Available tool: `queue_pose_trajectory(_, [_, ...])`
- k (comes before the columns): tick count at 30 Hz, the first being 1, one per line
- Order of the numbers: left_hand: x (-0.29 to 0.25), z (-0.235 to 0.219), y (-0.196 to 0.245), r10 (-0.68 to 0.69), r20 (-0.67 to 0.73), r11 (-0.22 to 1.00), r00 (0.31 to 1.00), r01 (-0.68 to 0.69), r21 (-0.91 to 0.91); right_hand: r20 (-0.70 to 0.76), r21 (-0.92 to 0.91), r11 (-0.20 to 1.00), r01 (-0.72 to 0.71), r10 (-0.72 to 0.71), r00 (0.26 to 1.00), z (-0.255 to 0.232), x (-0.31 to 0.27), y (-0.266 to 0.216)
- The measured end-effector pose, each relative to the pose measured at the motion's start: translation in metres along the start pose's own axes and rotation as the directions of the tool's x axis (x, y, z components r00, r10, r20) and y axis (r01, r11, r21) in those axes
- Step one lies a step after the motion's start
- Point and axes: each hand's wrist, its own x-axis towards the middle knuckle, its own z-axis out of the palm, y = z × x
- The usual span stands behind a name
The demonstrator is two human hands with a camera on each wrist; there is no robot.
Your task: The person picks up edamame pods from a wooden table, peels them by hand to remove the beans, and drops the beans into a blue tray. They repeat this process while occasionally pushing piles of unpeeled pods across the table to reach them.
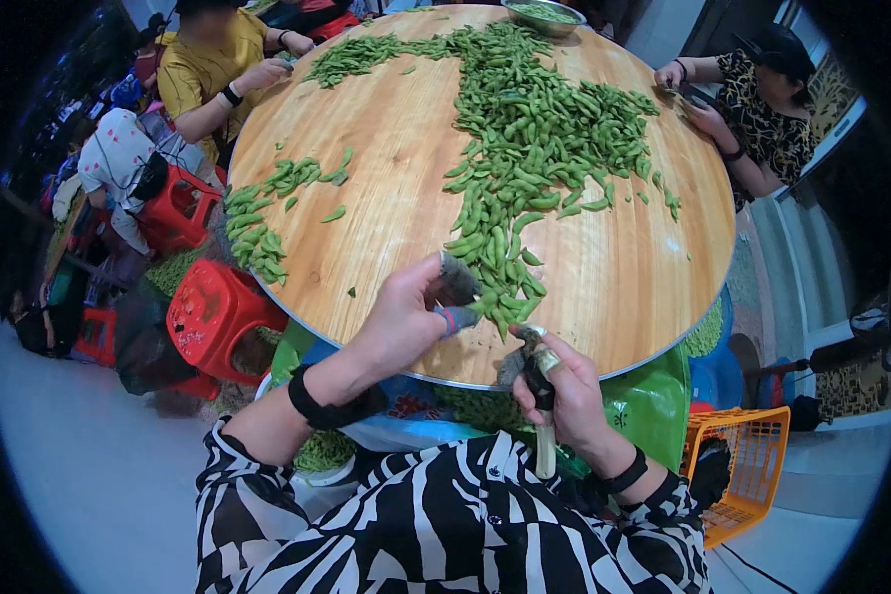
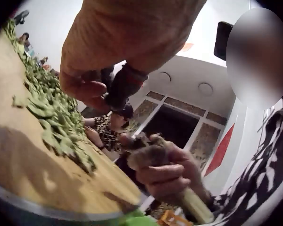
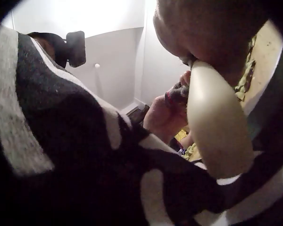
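Observation:
Grey and dark coverings wrap some fingers of my left hand [image 1: 401, 322]; its bent fingertips are at the near end of the green pods [image 1: 500, 247], above the round wooden table [image 1: 366, 267]. Whether they pinch a pod cannot be told. In the left wrist view the left hand [image 2: 118, 52] has its fingers bent, with no pod visible between them. My right hand [image 1: 569, 391], at the table's near edge, grips a tool with a pale handle [image 1: 545, 450]. That handle [image 3: 217, 125] sticks out below the fist in the right wrist view; its working end is unclear.
A smaller group of pods [image 1: 257, 238] lies at the table's left side. A metal bowl [image 1: 544, 16] stands at the far edge. People sit at the far left and right. Red stools [image 1: 213, 322] stand at the left, an orange crate [image 1: 747, 465] at the lower right.

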Motion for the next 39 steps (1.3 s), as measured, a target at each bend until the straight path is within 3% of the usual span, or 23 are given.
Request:
queue_pose_trajectory(2, [-0.008,0.012,0.006,-0.005,0.090,0.933,0.996,0.037,-0.359,0.037,0.037,0.999,0.039,-0.040,0.999,0.006,0.001,-0.003])
queue_pose_trajectory(3, [-0.010,0.017,0.003,0.013,0.084,0.913,0.996,0.023,-0.408,0.000,0.067,0.997,0.025,-0.025,1.000,0.006,0.000,0.002])
queue_pose_trajectory(9, [-0.011,0.028,-0.003,-0.017,0.080,0.883,0.997,0.053,-0.467,0.105,0.127,0.990,0.056,-0.070,0.992,0.010,-0.002,0.000])
queue_pose_trajectory(16, [-0.016,0.031,-0.003,-0.006,0.053,0.890,0.999,0.030,-0.455,0.104,0.068,0.993,0.100,-0.107,0.989,0.008,0.000,0.004])
queue_pose_trajectory(22, [-0.018,0.036,-0.013,0.024,0.001,0.878,1.000,-0.020,-0.478,0.059,0.202,0.979,0.025,-0.037,0.998,0.009,0.001,-0.001])
queue_pose_trajectory(24, [-0.017,0.034,-0.016,-0.054,0.109,0.678,0.993,0.117,-0.726,0.101,0.318,0.947,-0.036,0.004,0.995,0.007,-0.002,-0.002])
queue_pose_trajectory(25, [-0.017,0.033,-0.019,-0.055,0.109,0.677,0.993,0.117,-0.727,0.100,0.318,0.947,-0.037,0.006,0.995,0.004,-0.001,0.000])
queue_pose_trajectory(27, [-0.017,0.031,-0.028,-0.114,0.348,0.394,0.930,0.364,-0.844,0.218,0.407,0.907,-0.108,0.019,0.976,-0.002,0.000,0.004])
queue_pose_trajectory(28, [-0.017,0.033,-0.033,-0.115,0.348,0.394,0.930,0.364,-0.844,0.218,0.407,0.907,-0.109,0.019,0.976,-0.001,0.000,0.003])
queue_pose_trajectory(30, [-0.018,0.036,-0.038,-0.017,0.422,0.221,0.906,0.415,-0.883,0.183,0.397,0.908,-0.136,0.067,0.981,0.002,0.000,0.001])
queue_pose_trajectory(31, [-0.018,0.036,-0.034,-0.017,0.419,0.220,0.908,0.412,-0.884,0.186,0.396,0.908,-0.139,0.069,0.980,0.000,0.001,0.003])
queue_pose_trajectory(33, [-0.018,0.032,-0.020,-0.121,0.189,0.695,0.974,0.219,-0.685,0.224,0.498,0.857,-0.132,0.020,0.974,-0.005,0.003,0.010])
queue_pose_trajectory(34, [-0.020,0.029,-0.013,-0.121,0.189,0.695,0.974,0.219,-0.685,0.224,0.498,0.857,-0.132,0.020,0.974,-0.003,0.003,0.009])
queue_pose_trajectory(35, [-0.022,0.026,-0.007,0.160,0.057,0.960,0.985,-0.142,-0.241,0.170,0.504,0.850,-0.155,0.078,0.982,0.000,0.002,0.005])
queue_pose_trajectory(36, [-0.023,0.024,-0.005,0.452,0.088,0.840,0.887,-0.457,0.291,0.115,0.511,0.841,-0.177,0.138,0.984,0.002,0.002,0.004])
queue_pose_trajectory(37, [-0.021,0.024,-0.008,0.608,0.110,0.683,0.787,-0.588,0.433,0.116,0.512,0.840,-0.180,0.141,0.983,0.002,0.002,0.006])
queue_pose_trajectory(39, [-0.026,0.025,-0.009,0.620,0.128,0.620,0.774,-0.583,0.524,0.168,0.559,0.807,-0.192,0.117,0.979,0.000,0.004,0.009])
